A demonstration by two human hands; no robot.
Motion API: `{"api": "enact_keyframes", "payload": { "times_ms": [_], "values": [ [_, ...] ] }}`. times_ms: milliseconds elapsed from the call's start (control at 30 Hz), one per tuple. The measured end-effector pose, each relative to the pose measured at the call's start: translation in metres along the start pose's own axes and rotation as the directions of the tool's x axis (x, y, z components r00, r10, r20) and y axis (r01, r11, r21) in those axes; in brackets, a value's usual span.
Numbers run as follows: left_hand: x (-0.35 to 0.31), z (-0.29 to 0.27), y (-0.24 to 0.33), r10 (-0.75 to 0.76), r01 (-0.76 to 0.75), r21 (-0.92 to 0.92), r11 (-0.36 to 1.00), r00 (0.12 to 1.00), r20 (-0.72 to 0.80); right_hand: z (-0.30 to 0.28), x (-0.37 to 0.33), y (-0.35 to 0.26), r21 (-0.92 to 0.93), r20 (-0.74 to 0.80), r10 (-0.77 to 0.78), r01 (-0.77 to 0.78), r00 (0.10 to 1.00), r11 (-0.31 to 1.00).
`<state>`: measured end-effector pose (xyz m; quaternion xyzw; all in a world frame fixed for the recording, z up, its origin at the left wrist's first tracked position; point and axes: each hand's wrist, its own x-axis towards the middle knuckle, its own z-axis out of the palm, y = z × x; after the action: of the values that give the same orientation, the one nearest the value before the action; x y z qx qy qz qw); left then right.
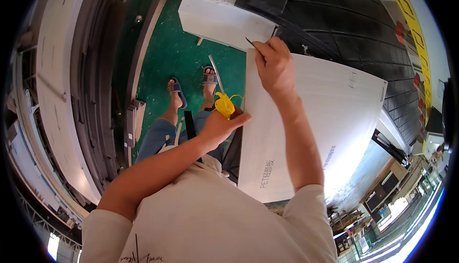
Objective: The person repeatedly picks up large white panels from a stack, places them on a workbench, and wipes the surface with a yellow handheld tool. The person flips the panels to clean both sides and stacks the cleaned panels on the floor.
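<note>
A white panel [334, 100] with printed lettering lies flat on my right. My left hand [219, 128] is closed round a yellow tape measure [224, 105] beside the panel's left edge. A narrow metal strip [215, 72], apparently its blade, reaches out from it over the floor. Above the panel's far left corner, my right hand [275, 67] pinches a thin dark pencil-like stick [250, 42], its tip pointing up and left. The rest of that stick is hidden in my fingers.
Long stacked boards [88, 86] stand along the left. A white box-like piece [224, 21] sits beyond the panel, with dark slatted sheets [330, 12] at the far right. My sandalled feet [176, 91] rest on the green floor [158, 62].
</note>
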<state>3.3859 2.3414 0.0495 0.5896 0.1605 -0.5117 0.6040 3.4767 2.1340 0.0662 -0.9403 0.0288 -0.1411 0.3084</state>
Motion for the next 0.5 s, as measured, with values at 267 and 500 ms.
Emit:
{"api": "enact_keyframes", "payload": {
  "times_ms": [267, 500],
  "values": [
    [-0.003, -0.004, -0.024, -0.018, 0.017, 0.051, 0.999, 1.0, 0.013, -0.003, 0.027, 0.021, 0.156, 0.226, -0.394, 0.367, 0.891, 0.917],
    [-0.006, -0.003, -0.017, -0.039, 0.042, 0.054, 0.998, 0.998, -0.056, -0.022, -0.02, 0.02, 0.295, 0.449, -0.488, 0.392, 0.748, 0.872]
  ]
}}
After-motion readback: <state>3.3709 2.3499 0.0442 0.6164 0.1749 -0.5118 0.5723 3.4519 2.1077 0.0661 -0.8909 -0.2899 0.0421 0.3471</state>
